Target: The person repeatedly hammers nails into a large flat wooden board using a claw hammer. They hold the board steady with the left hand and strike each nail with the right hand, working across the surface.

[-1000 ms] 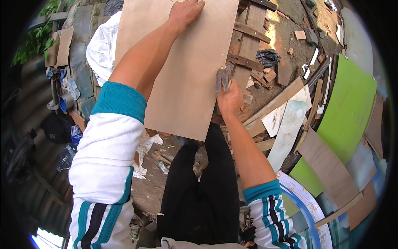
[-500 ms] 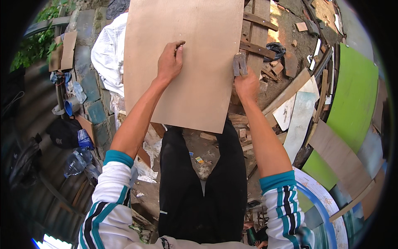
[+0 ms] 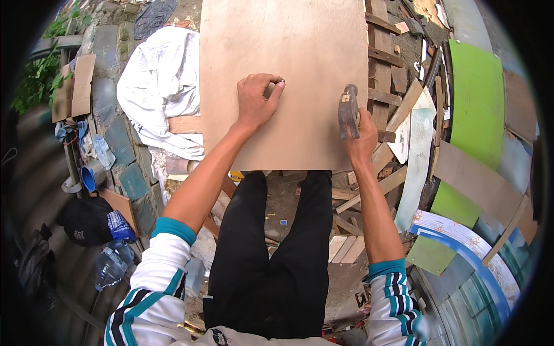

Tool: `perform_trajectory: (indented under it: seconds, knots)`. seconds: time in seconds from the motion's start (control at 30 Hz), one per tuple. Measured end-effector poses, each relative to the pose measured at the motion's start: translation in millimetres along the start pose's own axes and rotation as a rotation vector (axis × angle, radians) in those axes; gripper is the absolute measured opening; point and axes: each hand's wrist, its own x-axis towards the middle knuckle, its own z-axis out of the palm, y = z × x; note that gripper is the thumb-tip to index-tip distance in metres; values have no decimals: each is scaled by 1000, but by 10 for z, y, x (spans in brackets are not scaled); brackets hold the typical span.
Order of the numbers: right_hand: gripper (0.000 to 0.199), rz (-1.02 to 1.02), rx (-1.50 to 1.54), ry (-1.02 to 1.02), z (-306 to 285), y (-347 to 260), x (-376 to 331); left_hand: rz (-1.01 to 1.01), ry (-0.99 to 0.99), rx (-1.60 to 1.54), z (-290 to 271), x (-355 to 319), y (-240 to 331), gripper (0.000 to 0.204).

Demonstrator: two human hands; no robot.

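Observation:
A large, plain brown plywood sheet (image 3: 300,132) lies in front of me over a wooden slatted frame. My left hand (image 3: 257,101) rests on the sheet near its middle. Thumb and forefinger are pinched together around something too small to make out. At the sheet's right edge, my right hand (image 3: 360,135) grips a hammer (image 3: 348,115) with a worn, dark metal head. The hammer's head is raised above the sheet, and its handle is mostly hidden by my fist.
Slats of the wooden frame (image 3: 384,56) stick out on the right. A white cloth (image 3: 158,81) is bunched at the left. Scrap boards and a long green panel (image 3: 476,109) lie to the right. A clear plastic bottle (image 3: 112,264) and a black cap (image 3: 86,221) sit at lower left.
The sheet appears farther right in view, and its near edge now looks level. The hammer's head has turned, showing its long side. My left hand keeps its pinch.

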Motion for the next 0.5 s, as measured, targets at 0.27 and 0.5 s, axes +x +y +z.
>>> perform_trajectory:
  seconds: [0.27, 0.5]
  knots:
    - [34, -72, -263, -38, 569, -294, -638, 106, -71, -25, 141, 239, -129, 15]
    - [37, -94, -326, -61, 575, -251, -629, 0, -137, 56, 196, 290, -17, 18]
